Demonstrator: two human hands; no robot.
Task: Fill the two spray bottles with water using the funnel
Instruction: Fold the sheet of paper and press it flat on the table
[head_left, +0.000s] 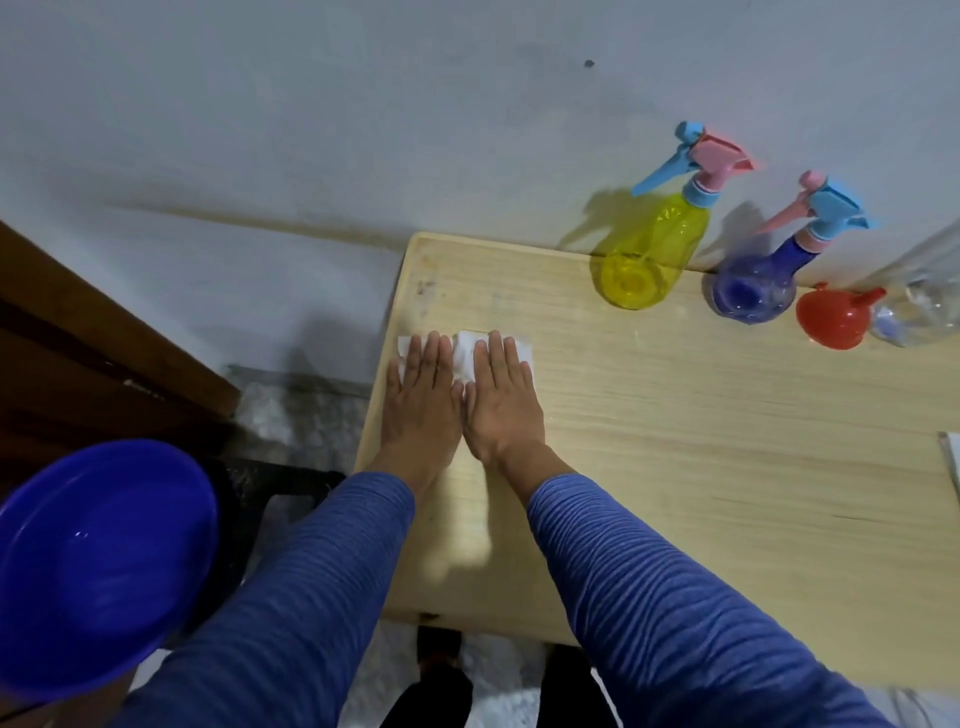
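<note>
A yellow spray bottle (647, 254) with a pink and blue trigger head stands at the back of the wooden table (701, 441), against the wall. To its right stands a blue spray bottle (753, 286) with a blue and pink head. A red funnel (834, 319) lies mouth-down beside it. My left hand (423, 400) and my right hand (501, 402) lie flat side by side, fingers together, pressing a white tissue (465, 353) onto the table's left end. Neither hand grips anything.
A clear plastic bottle (919, 306) stands at the far right, by the funnel. A large blue basin (98, 561) with water sits low on the left, beside the table. A white object (953, 457) pokes in at the right edge. A dark wooden frame is at left.
</note>
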